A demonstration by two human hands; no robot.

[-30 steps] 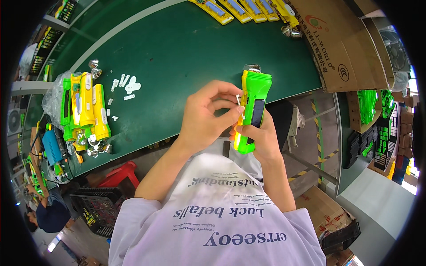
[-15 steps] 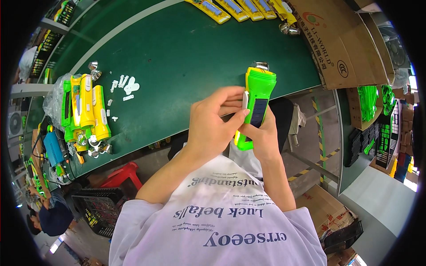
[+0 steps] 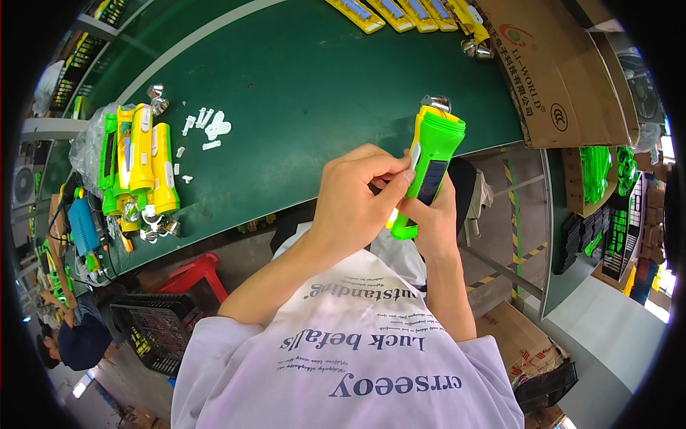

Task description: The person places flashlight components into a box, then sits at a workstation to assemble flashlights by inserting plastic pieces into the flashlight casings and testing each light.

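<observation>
A green and yellow flashlight [image 3: 441, 136] is held up over the table's near edge, tilted with its wide head end away from me. A dark solar panel [image 3: 431, 181] shows on its green half, and a shiny reflector [image 3: 436, 102] hangs out at the head. My right hand [image 3: 436, 218] is wrapped round its handle end, thumb on the green side. With thumb and fingers my left hand [image 3: 355, 193] pinches a white plastic piece [image 3: 415, 155] at the yellow side of the flashlight. Whether that piece is seated there, I cannot tell.
Several yellow and green flashlight bodies [image 3: 141, 154] lie piled at the table's left, beside loose white plastic parts [image 3: 217, 126]. Yellow half shells [image 3: 391, 13] line the far edge. A cardboard box [image 3: 547, 79] stands at the right. Below left are a red stool [image 3: 196, 275] and black crate [image 3: 153, 329].
Both hands have shifted a little to the right with the flashlight, which now leans more to the right. The left fingers stay at the white piece.
</observation>
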